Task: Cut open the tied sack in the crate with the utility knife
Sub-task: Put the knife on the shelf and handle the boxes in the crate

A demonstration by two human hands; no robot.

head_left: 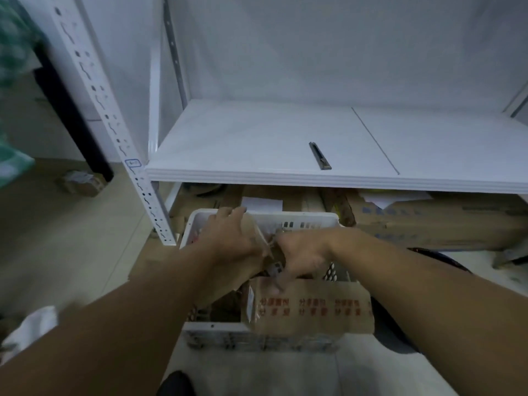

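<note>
Sack [251, 238], brown, tied: lodged in my white plastic crate [308, 218] on the floor below the shelf, at centre of view, its upper part gathered between my two hands. Left hand [228, 235]: closed around the sack's upper fold at about 10 o'clock from the crate's middle, fingers curled over the material. Right hand [303, 254]: just beside it at 2 o'clock, fingers bent down into the crate and seemingly pinching at the tie or neck; blur keeps me from telling exactly what they hold. Utility knife [320, 155]: lying untouched on the white shelf [257, 138] at 12 o'clock, well apart from both hands, near the shelf's front edge. Step in hand, as I judge it: locating and holding up the tied neck, cutting not yet begun. Next move calls for one hand to keep the neck taut while the other lets go, reaches up to the shelf and takes the knife. Cardboard box with red printing [308, 307]: resting across the crate's near right corner at 5 o'clock, crowding the sack and likely in the way of a clean cut. Flattened cartons [428, 221]: stacked under the shelf at 2 o'clock. White cloth [31, 327]: on the floor at 8 o'clock.
</note>
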